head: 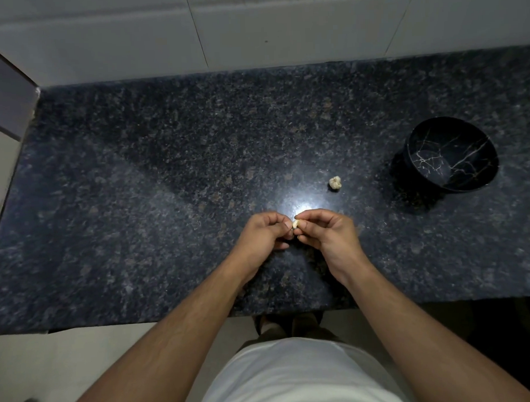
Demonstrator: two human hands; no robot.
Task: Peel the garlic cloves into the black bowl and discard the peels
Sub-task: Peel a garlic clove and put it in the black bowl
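Head view shows, as the biggest thing, a dark speckled stone bench (166,174) that fills the middle of the picture from left to right. Behind it stands a wall of pale tiles (281,25). On the bench surface, just beyond the hands, lies a bright patch of reflected light.

Next in size are the two bare forearms of the person, which come up from the bottom edge and meet over the near middle of the bench. Between them, low in the picture, a white shirt (294,380) is visible.

At the right side of the bench stands the black bowl (450,154), with thin pale veins like marble on its inside. It looks tilted toward the camera, and I cannot see anything inside it. It is well apart from the hands.

The left hand (263,235) has its fingers curled, and its fingertips pinch the left side of a small pale garlic clove (295,224). The right hand (329,233) is also curled, and its thumb and first finger pinch the same clove from the right. So both grips are closed on this one clove, which is held a little above the bench, between the two hands.

The smallest loose thing is a pale garlic piece (335,183), lying alone on the bench between the hands and the black bowl, nearer to the hands. Whether it is several cloves or only skin I cannot tell.
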